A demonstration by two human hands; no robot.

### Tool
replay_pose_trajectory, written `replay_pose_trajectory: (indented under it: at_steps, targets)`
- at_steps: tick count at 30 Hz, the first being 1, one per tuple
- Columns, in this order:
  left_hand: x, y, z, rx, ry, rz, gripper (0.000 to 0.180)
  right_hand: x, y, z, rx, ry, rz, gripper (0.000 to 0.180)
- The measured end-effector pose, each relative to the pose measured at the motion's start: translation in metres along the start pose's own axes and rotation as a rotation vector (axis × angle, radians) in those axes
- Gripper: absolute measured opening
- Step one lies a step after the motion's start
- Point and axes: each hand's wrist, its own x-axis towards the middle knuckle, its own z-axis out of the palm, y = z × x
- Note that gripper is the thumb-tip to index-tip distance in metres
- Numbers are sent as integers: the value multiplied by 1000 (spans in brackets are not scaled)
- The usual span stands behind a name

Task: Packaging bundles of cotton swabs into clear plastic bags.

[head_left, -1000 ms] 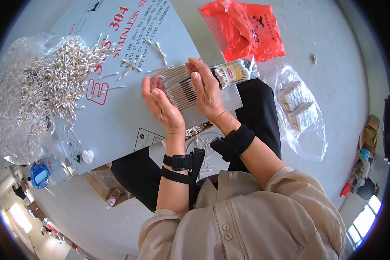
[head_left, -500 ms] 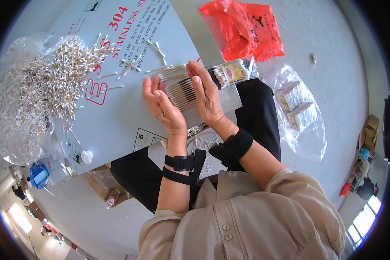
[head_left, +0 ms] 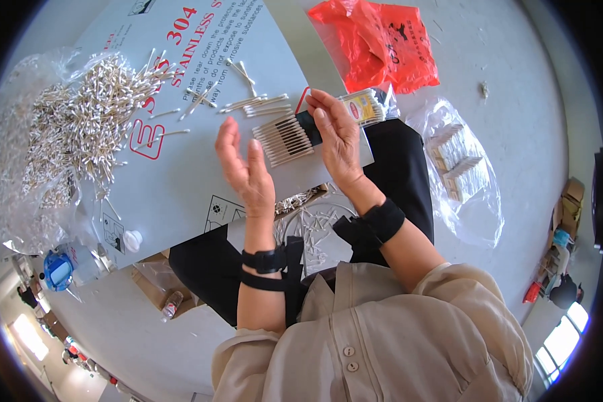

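Both hands have drawn apart since a moment ago, when the palms pressed from either side on the row of wooden-stemmed cotton swabs (head_left: 287,139); now the left hand (head_left: 244,167) stands lifted and open, fingers spread, its grip wide and holding nothing, just left of the row and no longer touching it. Right hand (head_left: 335,137) is also open, palm turned inward, its fingers at the right end of the row where the swabs lie partly on a small dark card (head_left: 308,124); whether they pinch anything I cannot tell. That row lies squared up between the two grips on the large pale printed cardboard sheet (head_left: 181,187) that serves as a desk over the lap. As a judgement, one bundle is aligned and close to ready, while most of the work is left: a big heap of loose white-tipped swabs (head_left: 87,114) sits well to the left of the left grip, and a few strays (head_left: 254,104) lie just beyond the row. Clear plastic bag of packed bundles (head_left: 459,167) lies to the right of the right grip, with a crumpled red plastic bag (head_left: 382,40) beyond it
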Motion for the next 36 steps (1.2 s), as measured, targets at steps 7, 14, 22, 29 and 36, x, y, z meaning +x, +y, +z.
replay_pose_trajectory:
  at_steps: [7,14,22,29,36]
  targets:
    - [-28,25,1,969,-485,144,83,-25,-13,-31,-425,-88,51,19]
    - [-31,18,2,996,-500,118,90,-24,-16,-30,-764,-189,-274,11]
    - [-32,16,4,987,-498,114,90,-23,-11,-28,-872,-194,-330,7]
    - [-32,15,5,995,-494,110,91,-23,-16,-29,-893,-253,-297,6]
    - [-31,14,5,1003,-497,102,91,-21,-15,-26,-919,-232,-307,14]
